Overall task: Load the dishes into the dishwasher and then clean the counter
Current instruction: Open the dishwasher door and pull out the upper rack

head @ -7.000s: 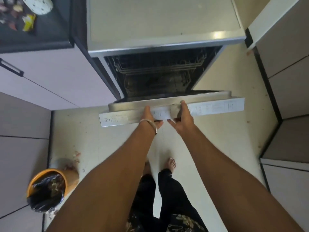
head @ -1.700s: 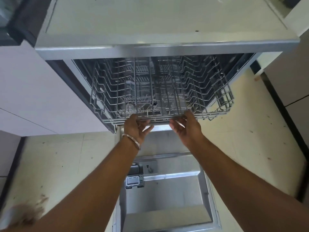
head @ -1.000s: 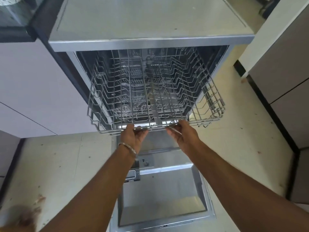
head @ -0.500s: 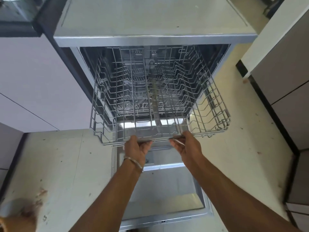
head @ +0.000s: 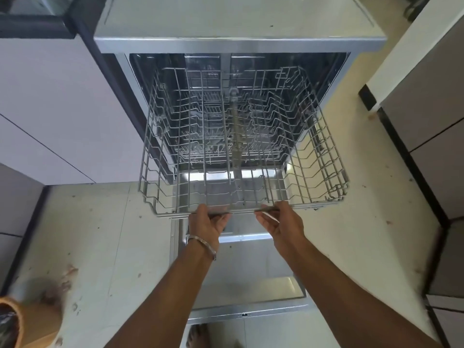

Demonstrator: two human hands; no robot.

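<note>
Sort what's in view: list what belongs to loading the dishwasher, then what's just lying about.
Part of the job:
- upper rack, pulled out, holding no dishes
- left hand and right hand, each with a grip on the rack's front rail
- lower rack, inside the dishwasher
- open door

Just lying about:
- orange bin on the floor
- cabinets

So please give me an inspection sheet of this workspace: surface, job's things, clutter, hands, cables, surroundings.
Surface: pale tiled floor, spotted with stains.
Job's things: dishwasher open, door folded down flat; upper rack drawn out over the door, no dishes in it; lower rack inside.
Clutter: orange bin with a dark liner, lower left.
Hands: left hand and right hand grip the upper rack's front rail; bangle on the left wrist.
Cables: nothing seen.
Surroundings: cabinets on the left, more on the right.
</note>
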